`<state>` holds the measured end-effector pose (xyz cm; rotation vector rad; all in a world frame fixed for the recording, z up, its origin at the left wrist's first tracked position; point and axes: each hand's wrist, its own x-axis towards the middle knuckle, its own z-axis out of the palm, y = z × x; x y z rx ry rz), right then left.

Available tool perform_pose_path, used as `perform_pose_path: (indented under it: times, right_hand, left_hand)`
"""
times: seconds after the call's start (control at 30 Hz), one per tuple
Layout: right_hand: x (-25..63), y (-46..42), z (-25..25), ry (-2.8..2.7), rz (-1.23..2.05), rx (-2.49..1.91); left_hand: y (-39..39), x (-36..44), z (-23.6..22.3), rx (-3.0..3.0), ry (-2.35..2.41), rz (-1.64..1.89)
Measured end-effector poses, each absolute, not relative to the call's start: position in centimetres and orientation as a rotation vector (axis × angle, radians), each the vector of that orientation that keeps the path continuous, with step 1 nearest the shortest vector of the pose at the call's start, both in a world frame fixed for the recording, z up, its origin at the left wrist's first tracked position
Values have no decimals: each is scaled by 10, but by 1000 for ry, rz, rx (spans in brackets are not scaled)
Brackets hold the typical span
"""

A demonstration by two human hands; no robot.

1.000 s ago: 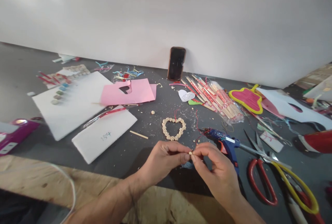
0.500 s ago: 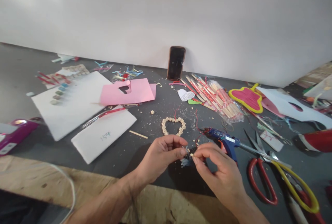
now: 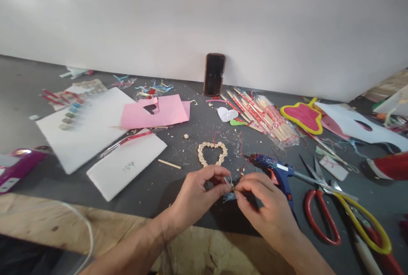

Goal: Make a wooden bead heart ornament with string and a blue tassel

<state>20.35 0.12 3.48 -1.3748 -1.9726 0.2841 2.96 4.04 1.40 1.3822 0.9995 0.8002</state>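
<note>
Just in front of a heart (image 3: 213,145) made of small pale pieces, my two hands meet at the fingertips. My left hand (image 3: 204,189) is closed in a pinch on a blue tassel (image 3: 228,197), whose thin loop stands above the fingers and whose fringe hangs below. Closed too, my right hand (image 3: 266,198) pinches a tiny pale piece (image 3: 232,187) against the tassel's top; fingers cover most of it. The heart lies flat on the dark table, with a red thread at its top dip. A blue glue gun (image 3: 280,173) lies beside my right hand.
Scissors with red and yellow handles (image 3: 321,215) lie at right. Wrapped chopsticks (image 3: 264,115) and a propped phone (image 3: 214,74) are behind. Pink paper (image 3: 172,111), a white foam block (image 3: 127,166) and a short stick (image 3: 169,164) lie at left. Crumbs dot the table (image 3: 188,151).
My right hand has moved left, bringing the pale piece from beside the tassel up against its top. The tassel's loop now shows above my left fingers. The view has shifted slightly.
</note>
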Motion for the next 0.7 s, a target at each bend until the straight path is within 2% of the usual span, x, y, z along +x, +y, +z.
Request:
perform_pose_path:
  times: [0.7]
  right_hand:
    - [200,1,31,-1900,498,-1334]
  left_hand:
    - [39,30,14,1381,1001,829]
